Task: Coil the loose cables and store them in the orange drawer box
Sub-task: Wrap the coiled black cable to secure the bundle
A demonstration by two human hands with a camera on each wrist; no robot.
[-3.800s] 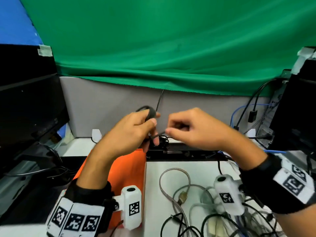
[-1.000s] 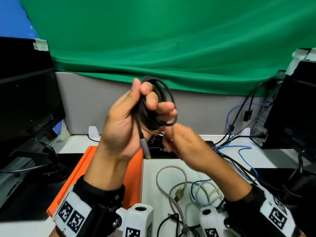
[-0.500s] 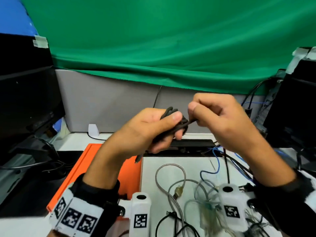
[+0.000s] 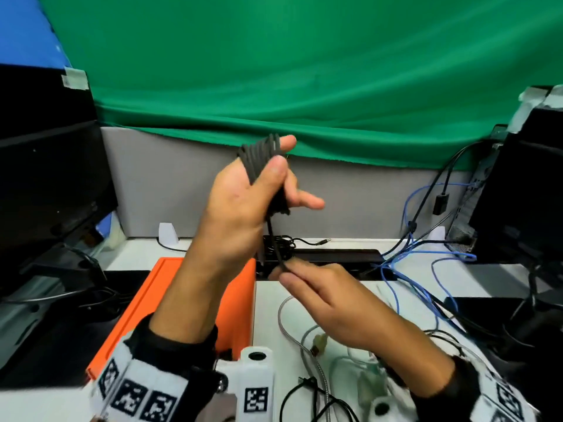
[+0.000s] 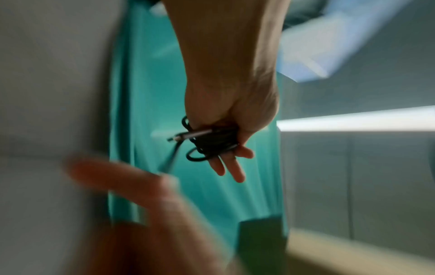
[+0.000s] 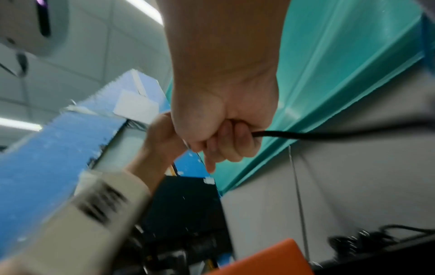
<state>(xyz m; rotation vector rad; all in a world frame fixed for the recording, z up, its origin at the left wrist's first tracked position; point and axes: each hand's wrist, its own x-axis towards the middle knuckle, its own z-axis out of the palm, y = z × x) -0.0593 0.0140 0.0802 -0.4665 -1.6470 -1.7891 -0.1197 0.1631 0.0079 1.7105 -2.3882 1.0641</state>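
My left hand (image 4: pixel 262 184) is raised above the desk and grips a bundle of coiled black cable (image 4: pixel 259 156), thumb pressed on the loops; in the left wrist view the black coil (image 5: pixel 212 143) shows with a silver plug sticking out. A straight tail of the cable (image 4: pixel 274 239) runs down to my right hand (image 4: pixel 289 269), which pinches its end; the right wrist view has the right hand (image 6: pixel 226 137) curled round that black cable (image 6: pixel 306 134). The orange drawer box (image 4: pixel 140 318) lies below my left forearm.
Loose cables lie on the white desk: a silver braided cable (image 4: pixel 292 330), black cables (image 4: pixel 304 394) near the front, blue cables (image 4: pixel 420 263) to the right. Black monitors stand at left (image 4: pixel 45 193) and right (image 4: pixel 530 190). A black power strip (image 4: pixel 335 257) lies behind the hands.
My left hand has lifted the coil higher and turned it upright. My right hand has dropped from beside the coil down toward the desk, drawing the cable's tail straight.
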